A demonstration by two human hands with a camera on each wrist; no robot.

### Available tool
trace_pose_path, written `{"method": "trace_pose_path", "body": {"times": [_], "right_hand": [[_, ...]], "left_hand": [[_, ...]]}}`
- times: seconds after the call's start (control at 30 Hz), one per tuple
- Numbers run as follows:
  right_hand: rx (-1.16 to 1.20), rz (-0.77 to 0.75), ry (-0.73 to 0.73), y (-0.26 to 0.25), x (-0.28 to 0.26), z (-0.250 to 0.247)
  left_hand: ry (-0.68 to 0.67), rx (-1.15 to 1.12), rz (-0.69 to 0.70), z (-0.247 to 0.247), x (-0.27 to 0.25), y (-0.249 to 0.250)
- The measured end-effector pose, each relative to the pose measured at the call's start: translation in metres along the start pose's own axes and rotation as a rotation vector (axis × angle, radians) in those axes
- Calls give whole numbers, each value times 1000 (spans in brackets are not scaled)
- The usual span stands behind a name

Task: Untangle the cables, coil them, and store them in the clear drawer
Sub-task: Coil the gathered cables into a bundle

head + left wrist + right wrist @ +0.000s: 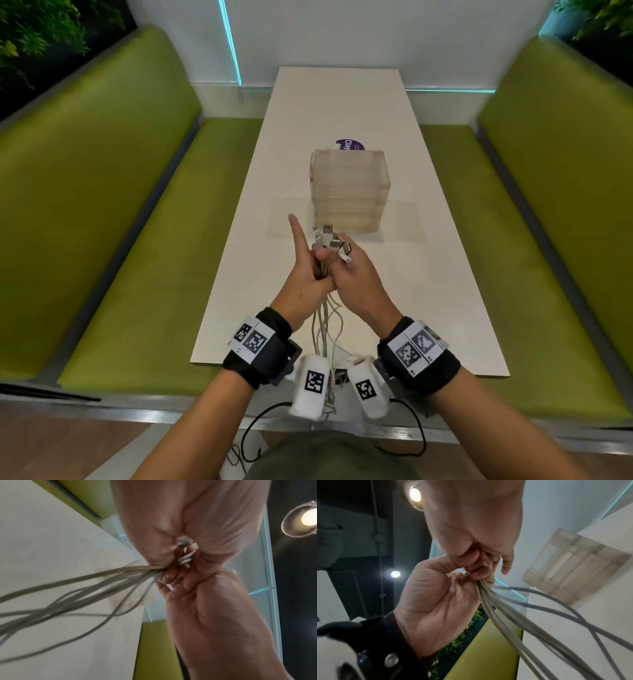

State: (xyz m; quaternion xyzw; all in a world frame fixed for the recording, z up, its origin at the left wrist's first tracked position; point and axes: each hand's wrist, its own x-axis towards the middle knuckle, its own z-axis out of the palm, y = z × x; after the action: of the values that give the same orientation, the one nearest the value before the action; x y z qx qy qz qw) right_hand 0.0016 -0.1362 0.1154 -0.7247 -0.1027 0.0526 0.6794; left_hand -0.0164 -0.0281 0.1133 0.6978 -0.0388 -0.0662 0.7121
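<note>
both grips clamped together on the cables (324, 270): left hand (308, 274) with forefinger out, right hand (356, 277) pinching near the plugs. raised above the tabletop (428, 274), short of the clear drawer (349, 192). risk: trailing lengths snagging, re-knotting.

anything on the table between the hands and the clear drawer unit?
Head view: only bare table there. The cable plugs, gripped by left hand and right hand, stick up just short of the drawer unit.
</note>
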Motion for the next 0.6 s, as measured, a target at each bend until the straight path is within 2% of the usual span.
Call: {"method": "trace_pose_path", "body": {"times": [0.17, 0.23, 0.4, 0.5, 0.6], "right_hand": [[-8, -66, -12, -18, 14, -6], [24, -93, -20, -32, 21, -14], [5, -137, -46, -55, 33, -23], [7, -96, -104, -61, 35, -25], [-11, -88, -138, -76, 38, -35]], "left_hand": [[19, -85, 102, 2, 3, 4], [28, -103, 92, -1, 3, 8], [-133, 73, 108, 1, 9, 27], [-172, -80, 90, 1, 17, 37], [-192, -243, 1, -1, 23, 46]]}}
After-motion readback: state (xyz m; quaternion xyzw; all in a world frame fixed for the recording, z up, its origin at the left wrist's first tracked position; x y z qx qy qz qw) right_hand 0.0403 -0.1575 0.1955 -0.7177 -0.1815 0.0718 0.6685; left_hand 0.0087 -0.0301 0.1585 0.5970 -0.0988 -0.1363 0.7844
